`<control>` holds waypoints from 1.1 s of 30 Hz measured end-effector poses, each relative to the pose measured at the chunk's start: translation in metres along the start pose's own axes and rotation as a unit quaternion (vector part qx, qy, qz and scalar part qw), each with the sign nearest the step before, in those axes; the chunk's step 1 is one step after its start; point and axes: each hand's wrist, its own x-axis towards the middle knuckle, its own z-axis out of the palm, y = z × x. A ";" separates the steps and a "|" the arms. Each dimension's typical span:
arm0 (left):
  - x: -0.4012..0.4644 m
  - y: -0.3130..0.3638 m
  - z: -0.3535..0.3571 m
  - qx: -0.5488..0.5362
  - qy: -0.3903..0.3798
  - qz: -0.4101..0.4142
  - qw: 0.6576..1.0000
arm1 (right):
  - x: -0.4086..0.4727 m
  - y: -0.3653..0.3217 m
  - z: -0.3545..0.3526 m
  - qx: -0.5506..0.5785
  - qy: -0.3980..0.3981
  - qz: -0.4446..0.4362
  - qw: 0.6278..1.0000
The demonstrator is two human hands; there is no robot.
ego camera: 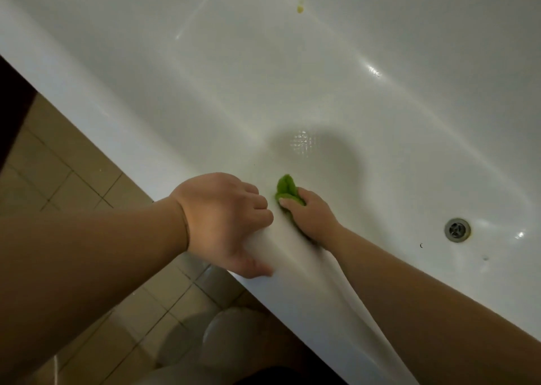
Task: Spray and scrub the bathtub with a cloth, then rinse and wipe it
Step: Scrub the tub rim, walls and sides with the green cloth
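The person leans over the bathtub, whose near rim runs diagonally from the upper left to the lower right of the frame. The left hand, at centre frame, grips that rim, fingers curled over its inner edge and thumb on the outer side, bracing the body. Just to its right, the right hand holds a bunched green cloth, fingers closed round it, and presses it against the tub's inner wall just below the rim.

By the look of it, the work is in the scrubbing stage, or possibly the final wipe; the pictures do not settle which. The tub's surface shines, with wet-looking glints on the floor near the drain at the right, yet no running water and no spray bottle are in view. A small yellowish spot sits on the far wall at the top of the frame, and a few dark specks lie near the drain, so those areas likely need attention. Tan floor tiles show at lower left.
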 end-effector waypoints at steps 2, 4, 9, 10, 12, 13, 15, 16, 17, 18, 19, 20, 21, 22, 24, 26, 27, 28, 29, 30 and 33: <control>0.000 0.000 -0.002 0.003 -0.028 -0.005 1.000 | -0.043 0.009 -0.012 0.009 0.000 -0.022 1.000; 0.002 0.001 -0.004 0.006 -0.055 -0.007 0.998 | -0.083 0.040 -0.029 0.015 0.013 0.004 1.000; 0.002 0.001 -0.006 0.019 -0.038 0.002 0.999 | -0.075 0.120 -0.041 -0.073 0.081 0.134 0.985; 0.002 0.000 -0.005 0.021 -0.041 0.005 0.999 | -0.060 0.123 -0.037 -0.082 0.080 0.152 0.982; 0.001 -0.002 -0.004 0.020 -0.014 0.015 1.000 | -0.027 0.114 -0.028 -0.090 0.073 0.172 0.978; 0.000 -0.004 -0.003 0.022 -0.003 0.016 1.000 | -0.011 0.102 -0.022 -0.090 0.068 0.171 0.979; -0.003 -0.010 -0.002 0.023 0.013 0.013 1.000 | 0.012 0.067 -0.008 -0.081 0.057 0.144 0.985; -0.004 -0.013 -0.001 0.023 0.020 0.012 0.999 | 0.017 0.045 -0.003 -0.072 0.051 0.116 0.989; -0.006 -0.015 -0.002 0.023 0.028 0.010 0.999 | 0.015 0.021 0.002 -0.058 0.044 0.083 0.994; -0.008 -0.018 -0.002 0.022 0.034 0.007 0.999 | 0.008 -0.003 0.006 -0.039 0.037 0.048 0.997; -0.010 -0.021 -0.004 0.019 0.037 0.003 0.999 | -0.004 -0.022 0.009 -0.017 0.031 0.018 0.999; -0.012 -0.024 -0.004 0.016 0.038 -0.002 0.999 | -0.021 -0.037 0.009 0.004 0.028 -0.006 1.000; -0.014 -0.028 -0.006 0.013 0.038 -0.008 0.999 | -0.040 -0.048 0.007 0.021 0.031 -0.029 0.999; -0.017 -0.031 -0.007 0.011 0.036 -0.014 0.999 | -0.058 -0.050 0.003 0.032 0.034 -0.047 0.998; -0.021 -0.038 -0.009 0.005 0.033 -0.020 0.999 | -0.086 -0.041 -0.007 0.046 0.031 -0.062 0.997; -0.025 -0.045 -0.010 0.008 0.033 -0.024 0.999 | -0.093 -0.024 -0.016 0.042 0.030 -0.049 0.997; -0.027 -0.048 -0.011 0.009 0.032 -0.027 0.999 | -0.091 -0.019 -0.018 0.035 0.031 -0.036 0.998; -0.029 -0.051 -0.011 0.011 0.031 -0.029 0.999 | -0.085 -0.016 -0.017 0.024 0.031 -0.025 0.999; -0.030 -0.053 -0.012 0.013 0.030 -0.032 0.999 | -0.079 -0.018 -0.016 0.016 0.030 -0.018 0.999; -0.032 -0.056 -0.012 0.013 0.032 -0.033 0.999 | -0.072 -0.023 -0.012 0.010 0.032 -0.016 0.999; -0.036 -0.062 -0.013 0.016 0.036 -0.035 0.999 | -0.058 -0.056 0.002 0.006 0.048 -0.054 0.997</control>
